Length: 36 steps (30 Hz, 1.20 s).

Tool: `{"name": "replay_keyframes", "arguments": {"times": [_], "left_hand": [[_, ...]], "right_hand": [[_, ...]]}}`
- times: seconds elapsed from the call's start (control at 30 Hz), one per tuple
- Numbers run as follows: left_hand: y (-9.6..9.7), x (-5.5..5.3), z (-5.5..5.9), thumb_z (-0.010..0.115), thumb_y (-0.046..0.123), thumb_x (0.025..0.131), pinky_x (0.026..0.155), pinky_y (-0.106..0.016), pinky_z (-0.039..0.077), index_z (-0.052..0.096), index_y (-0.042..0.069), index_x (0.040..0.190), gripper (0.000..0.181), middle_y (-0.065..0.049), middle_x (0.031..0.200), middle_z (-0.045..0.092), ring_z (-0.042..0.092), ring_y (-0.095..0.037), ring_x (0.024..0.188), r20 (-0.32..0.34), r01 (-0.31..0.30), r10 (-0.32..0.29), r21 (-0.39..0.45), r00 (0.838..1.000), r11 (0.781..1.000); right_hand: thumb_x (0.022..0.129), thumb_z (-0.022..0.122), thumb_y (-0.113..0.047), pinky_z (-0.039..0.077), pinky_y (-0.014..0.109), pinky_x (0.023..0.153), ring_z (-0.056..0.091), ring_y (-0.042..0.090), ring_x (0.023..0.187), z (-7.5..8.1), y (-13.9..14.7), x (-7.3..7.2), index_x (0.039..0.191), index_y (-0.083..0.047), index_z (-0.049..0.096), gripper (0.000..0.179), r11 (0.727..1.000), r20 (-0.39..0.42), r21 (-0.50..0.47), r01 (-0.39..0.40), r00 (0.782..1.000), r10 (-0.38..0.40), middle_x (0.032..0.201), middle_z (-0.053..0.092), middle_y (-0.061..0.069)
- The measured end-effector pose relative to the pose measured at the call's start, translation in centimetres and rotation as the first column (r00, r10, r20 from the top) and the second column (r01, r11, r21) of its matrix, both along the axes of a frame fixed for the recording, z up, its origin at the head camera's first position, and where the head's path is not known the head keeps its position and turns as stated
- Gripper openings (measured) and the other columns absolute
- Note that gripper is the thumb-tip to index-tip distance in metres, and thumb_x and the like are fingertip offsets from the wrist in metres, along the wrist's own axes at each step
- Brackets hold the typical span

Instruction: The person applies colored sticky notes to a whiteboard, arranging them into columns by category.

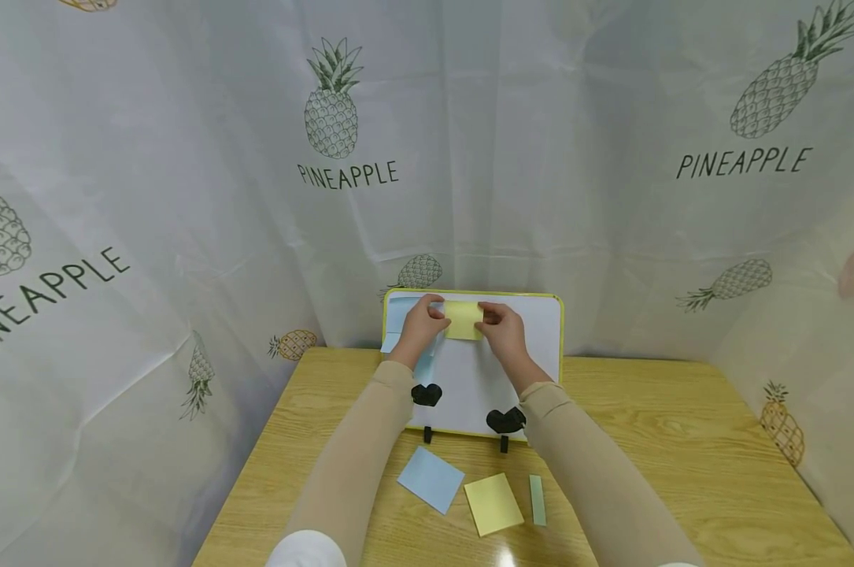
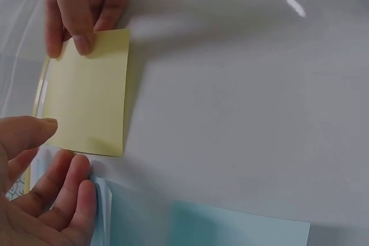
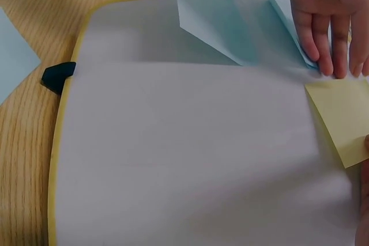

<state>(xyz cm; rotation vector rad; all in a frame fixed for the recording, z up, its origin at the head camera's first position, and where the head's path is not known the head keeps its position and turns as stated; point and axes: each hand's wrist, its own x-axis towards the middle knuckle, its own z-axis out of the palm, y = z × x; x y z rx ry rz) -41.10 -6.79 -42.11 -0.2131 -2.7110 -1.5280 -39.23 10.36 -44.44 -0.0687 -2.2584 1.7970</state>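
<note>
A yellow sticky note (image 1: 463, 320) is held between both hands against the upper part of a small whiteboard (image 1: 497, 370) with a yellow frame. My left hand (image 1: 422, 324) pinches its left edge, the thumb lying over the note in the left wrist view. My right hand (image 1: 503, 329) pinches the opposite edge, thumb on the front. Right beside the left fingertips, blue sticky notes (image 3: 213, 27) are on the board's left side, some with edges lifting away from the surface. The note's lower edge stands slightly off the board, casting a shadow.
Black clip-like feet (image 1: 427, 394) support the board on the wooden table (image 1: 646, 425). In front lie a blue sticky pad (image 1: 430, 479), a yellow sticky pad (image 1: 493, 504) and a narrow green strip (image 1: 537, 500). A pineapple-printed curtain (image 1: 526, 157) hangs behind.
</note>
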Motion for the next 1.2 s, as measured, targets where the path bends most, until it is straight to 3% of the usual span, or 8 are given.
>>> {"name": "replay_keyframes", "arguments": {"times": [0.5, 0.83, 1.2], "left_hand": [[0.16, -0.07, 0.26, 0.065, 0.005, 0.091, 0.073, -0.035, 0.047, 0.056, 0.014, 0.135, 0.046, -0.007, 0.101, 0.061, 0.057, -0.023, 0.089, 0.014, 0.002, -0.002, -0.042, 1.000, 0.999], [0.86, 0.40, 0.73, 0.062, 0.005, 0.091, 0.073, -0.033, 0.047, 0.055, 0.009, 0.137, 0.047, -0.007, 0.102, 0.062, 0.058, -0.021, 0.088, 0.025, -0.002, 0.001, 0.030, 1.000, 1.000], [0.94, 0.30, 0.21, 0.063, 0.009, 0.092, 0.078, -0.037, 0.048, 0.053, 0.009, 0.136, 0.045, -0.008, 0.106, 0.062, 0.059, -0.024, 0.094, 0.047, -0.012, 0.009, 0.047, 0.999, 0.999]], "right_hand": [[0.085, 0.070, 0.007, 0.049, 0.027, 0.076, 0.057, 0.026, 0.100, 0.07, -0.05, 0.03, 0.126, -0.002, 0.064, 0.043, 0.998, 0.006, 0.062, -0.009, 1.000, 0.008, 0.113, 0.060, 0.015], [0.084, 0.070, 0.008, 0.050, 0.028, 0.078, 0.058, 0.026, 0.101, 0.30, 0.00, 0.10, 0.126, -0.001, 0.064, 0.042, 0.997, -0.002, 0.082, -0.005, 1.000, 0.005, 0.114, 0.060, 0.015], [0.086, 0.068, 0.006, 0.050, 0.034, 0.081, 0.057, 0.027, 0.103, 0.51, -0.06, 0.26, 0.126, -0.002, 0.064, 0.041, 0.997, 0.016, 0.078, -0.010, 1.000, 0.009, 0.116, 0.060, 0.014]]}}
